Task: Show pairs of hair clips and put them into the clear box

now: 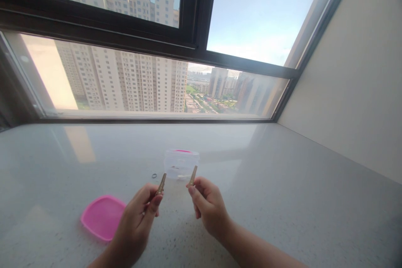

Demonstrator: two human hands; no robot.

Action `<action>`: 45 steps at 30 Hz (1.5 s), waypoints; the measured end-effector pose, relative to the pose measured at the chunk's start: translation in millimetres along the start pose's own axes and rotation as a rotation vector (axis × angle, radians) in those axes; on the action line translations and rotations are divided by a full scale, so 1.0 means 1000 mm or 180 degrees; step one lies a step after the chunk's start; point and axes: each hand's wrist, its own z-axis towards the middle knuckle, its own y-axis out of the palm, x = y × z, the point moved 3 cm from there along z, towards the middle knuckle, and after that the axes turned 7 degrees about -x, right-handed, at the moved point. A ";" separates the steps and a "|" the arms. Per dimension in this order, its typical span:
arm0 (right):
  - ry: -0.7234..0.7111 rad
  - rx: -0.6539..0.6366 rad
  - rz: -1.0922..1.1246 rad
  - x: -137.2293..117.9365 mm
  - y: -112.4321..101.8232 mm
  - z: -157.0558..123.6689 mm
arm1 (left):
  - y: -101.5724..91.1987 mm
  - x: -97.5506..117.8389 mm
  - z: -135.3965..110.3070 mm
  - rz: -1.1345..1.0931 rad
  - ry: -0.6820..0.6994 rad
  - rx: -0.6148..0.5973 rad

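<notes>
My left hand [143, 211] is closed, pinching a slim gold-coloured hair clip [162, 182] between thumb and fingers, its narrow end pointing up. A similar gold-coloured hair clip [193, 174] sticks up from the pinch of my right hand [207, 205]. The two clips are held apart, side by side. Just beyond them stands a clear plastic container [180, 163] with a pink strip near its far rim and a few small items in it, too small to name. A small dark ring [154, 176] lies on the pale speckled surface, left of the container.
A pink lid [103, 217] lies flat at the left, partly covered by my left hand. The pale speckled countertop [282, 201] runs back to a dark-framed window [201, 56]. A white wall [354, 92] bounds the right side.
</notes>
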 end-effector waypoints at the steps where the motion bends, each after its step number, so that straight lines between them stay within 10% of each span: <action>1: 0.0043 -0.0019 -0.0018 0.001 0.000 0.001 | 0.000 0.002 0.000 -0.0021 0.0003 0.0049; 22: 0.0413 -0.0949 -0.0107 0.007 0.009 -0.005 | -0.001 -0.003 0.000 0.0318 0.0121 -0.0217; 45: -0.0042 0.0205 -0.0443 -0.006 -0.003 -0.001 | 0.000 -0.002 0.000 0.0606 0.0159 -0.0275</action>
